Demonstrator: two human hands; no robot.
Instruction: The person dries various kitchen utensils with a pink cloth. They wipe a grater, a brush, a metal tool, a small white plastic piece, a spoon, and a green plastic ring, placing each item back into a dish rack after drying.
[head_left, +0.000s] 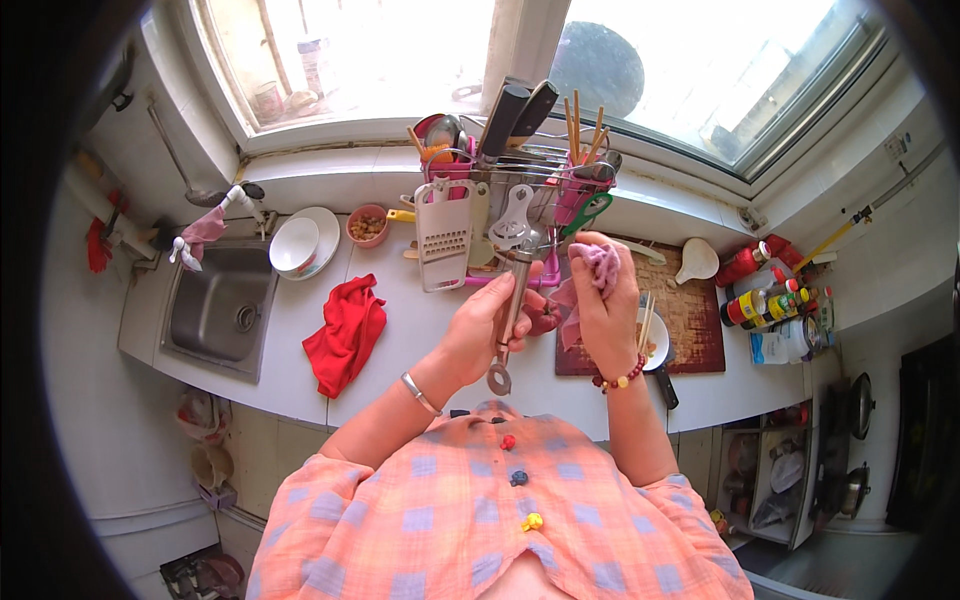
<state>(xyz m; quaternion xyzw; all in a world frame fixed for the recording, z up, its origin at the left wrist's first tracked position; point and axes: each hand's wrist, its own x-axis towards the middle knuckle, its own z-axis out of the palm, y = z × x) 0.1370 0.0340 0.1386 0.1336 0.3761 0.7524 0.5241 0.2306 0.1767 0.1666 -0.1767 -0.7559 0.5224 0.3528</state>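
My left hand grips the handle of a metal kitchen utensil held upright over the counter. A ring ends its handle at the bottom; the metal head at the top is too small to name surely. Bunched in my right hand is a pink cloth, and part of it hangs down towards the utensil. Between the hands, a dark red rounded thing is partly covered by my left fingers. Behind them stands a wire utensil rack with knives, chopsticks and a white grater.
Left on the white counter are a steel sink, stacked dishes, a pink bowl of food and a red cloth. At right, a cutting board bears a white bowl and a black-handled knife, beside several bottles.
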